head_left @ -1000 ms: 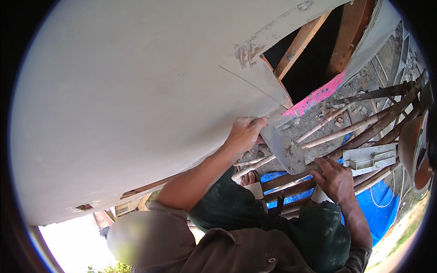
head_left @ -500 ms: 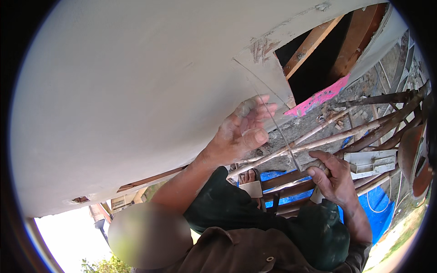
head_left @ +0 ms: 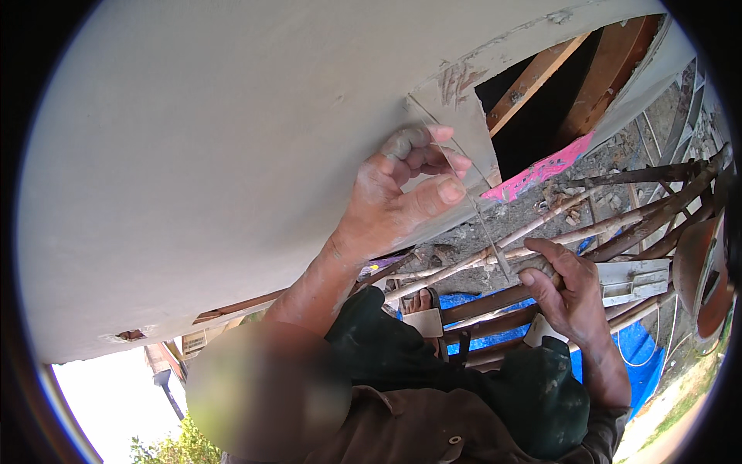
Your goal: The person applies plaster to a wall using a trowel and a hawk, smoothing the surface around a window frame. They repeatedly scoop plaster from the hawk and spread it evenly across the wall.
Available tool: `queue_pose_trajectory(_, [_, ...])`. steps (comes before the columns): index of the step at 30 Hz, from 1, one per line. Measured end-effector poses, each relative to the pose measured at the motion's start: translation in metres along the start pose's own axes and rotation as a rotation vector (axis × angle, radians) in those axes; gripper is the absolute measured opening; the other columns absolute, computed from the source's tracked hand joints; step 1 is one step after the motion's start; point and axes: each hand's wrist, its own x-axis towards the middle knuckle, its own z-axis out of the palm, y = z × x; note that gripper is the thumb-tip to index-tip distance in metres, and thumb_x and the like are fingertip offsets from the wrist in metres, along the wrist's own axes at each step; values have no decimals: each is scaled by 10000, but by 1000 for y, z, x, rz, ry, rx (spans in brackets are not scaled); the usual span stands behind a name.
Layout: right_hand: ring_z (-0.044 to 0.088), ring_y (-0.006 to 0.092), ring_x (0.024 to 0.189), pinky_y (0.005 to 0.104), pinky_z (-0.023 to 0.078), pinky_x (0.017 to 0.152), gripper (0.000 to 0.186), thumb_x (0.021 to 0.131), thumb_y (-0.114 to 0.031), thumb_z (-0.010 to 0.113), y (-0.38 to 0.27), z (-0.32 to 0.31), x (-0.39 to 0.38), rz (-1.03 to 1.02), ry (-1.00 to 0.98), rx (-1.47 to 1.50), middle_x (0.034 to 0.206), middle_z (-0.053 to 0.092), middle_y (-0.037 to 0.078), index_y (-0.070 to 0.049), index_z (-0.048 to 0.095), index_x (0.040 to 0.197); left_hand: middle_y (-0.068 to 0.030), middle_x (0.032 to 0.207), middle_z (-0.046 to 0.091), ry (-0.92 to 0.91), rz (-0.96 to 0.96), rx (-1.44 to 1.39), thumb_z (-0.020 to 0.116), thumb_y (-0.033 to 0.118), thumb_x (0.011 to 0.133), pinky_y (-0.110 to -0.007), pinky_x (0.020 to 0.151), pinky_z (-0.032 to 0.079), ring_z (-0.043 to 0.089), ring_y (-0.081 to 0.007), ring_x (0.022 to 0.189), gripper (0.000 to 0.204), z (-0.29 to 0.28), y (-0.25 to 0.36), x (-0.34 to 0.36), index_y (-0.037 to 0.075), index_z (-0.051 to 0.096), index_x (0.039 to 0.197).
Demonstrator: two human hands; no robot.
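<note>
My right hand (head_left: 568, 290) grips a tool with a long, thin blade (head_left: 488, 232), seen almost edge-on. Its kind is not clear; its handle is mostly hidden in my fingers. The blade slants up and left toward my left hand (head_left: 410, 178). That hand is raised, its palm turned toward the blade, fingers half curled and thumb apart from them. Grey paste coats its bent index finger. Whether its fingertips touch the blade I cannot tell. Behind it spreads a smooth, pale grey plastered surface (head_left: 209, 170), with a thin dark line beside the fingers.
At the upper right an opening (head_left: 533, 100) shows wooden beams, with a pink strip (head_left: 541, 166) along its lower edge. Below are several poles (head_left: 595, 232), a grey tray (head_left: 634, 280), a round reddish-brown pan (head_left: 696, 263) and blue sheeting (head_left: 638, 352). My legs and one sandalled foot show.
My left hand has moved up slightly and its fingers have curled in more. The tool remains in my right hand, which has hardly moved. The view has shifted a little.
</note>
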Motion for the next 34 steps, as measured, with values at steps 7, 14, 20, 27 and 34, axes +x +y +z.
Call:
queue_pose_trajectory(7, [701,291,758,359,542,673,379,857,-184,748,2,1,1,-14,3,2,886,686,196,10,627,1160,-189,1096,669,-2,4,-5,778,460,790,-418,934,507,647,-262,1034,802,-1,0,1,-34,473,1344])
queue_pose_trajectory(14, [710,296,790,360,546,693,369,860,-178,744,-5,3,0,49,5,7,923,693,217,23,632,1148,-206,1100,651,70,-101,-18,805,386,771,-414,921,511,647,-270,1014,829,10,14,-2,-66,438,1361])
queue_pose_trajectory(20, [711,311,796,363,546,697,345,865,-182,738,-1,6,-1,74,0,24,919,696,213,24,636,1123,-208,1111,644,83,-170,-30,801,337,780,-410,915,513,643,-268,1022,826,13,12,-2,-82,415,1378])
queue_pose_trajectory(27, [709,341,805,372,547,698,358,870,-199,732,7,7,-4,101,-1,28,945,695,220,18,627,1135,-195,1133,638,41,-186,-48,785,285,813,-397,924,506,634,-256,1036,789,13,-3,0,-82,396,1393])
queue_pose_trajectory(34, [724,315,822,376,555,701,391,871,-215,732,19,7,-6,196,-59,12,956,700,229,6,627,1175,-186,1169,630,-22,-291,-69,794,299,816,-368,958,483,611,-244,1086,821,16,-17,6,-58,370,1423])
